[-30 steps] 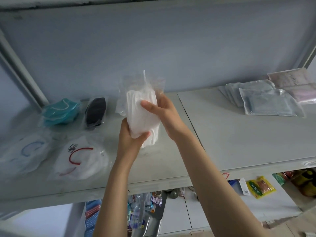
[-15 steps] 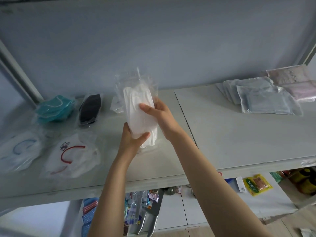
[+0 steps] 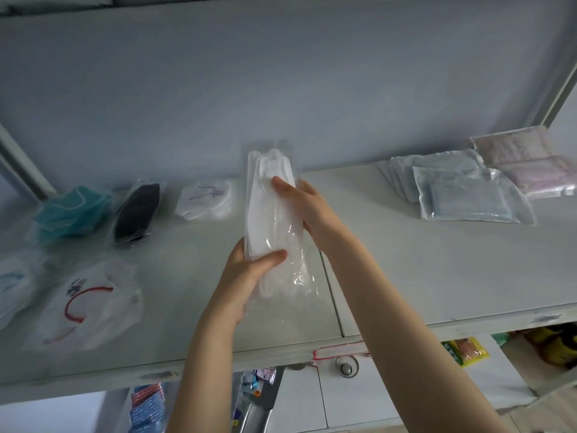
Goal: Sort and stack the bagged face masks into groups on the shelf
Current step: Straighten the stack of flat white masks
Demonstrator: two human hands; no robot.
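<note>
I hold a clear bag of white face masks (image 3: 271,226) upright over the middle of the white shelf (image 3: 421,270). My left hand (image 3: 249,270) grips its lower end, thumb across the front. My right hand (image 3: 301,203) grips its upper right side. On the shelf lie other bagged masks: teal ones (image 3: 73,209), a black one (image 3: 137,210) and a small white one (image 3: 206,200) at the back left, a white one with a red strap (image 3: 86,303) and a blue-strapped one (image 3: 12,282) at the front left.
At the back right lie a stack of pale blue bagged masks (image 3: 462,195) and pink bagged masks (image 3: 530,165). A wall closes the shelf's back. Metal uprights stand at both ends. Lower shelves hold small packets, among them a yellow one (image 3: 465,351).
The white mask bag now stands taller and straighter between my hands. My right hand has slid higher up its side. A small white bagged mask behind it has come into sight.
</note>
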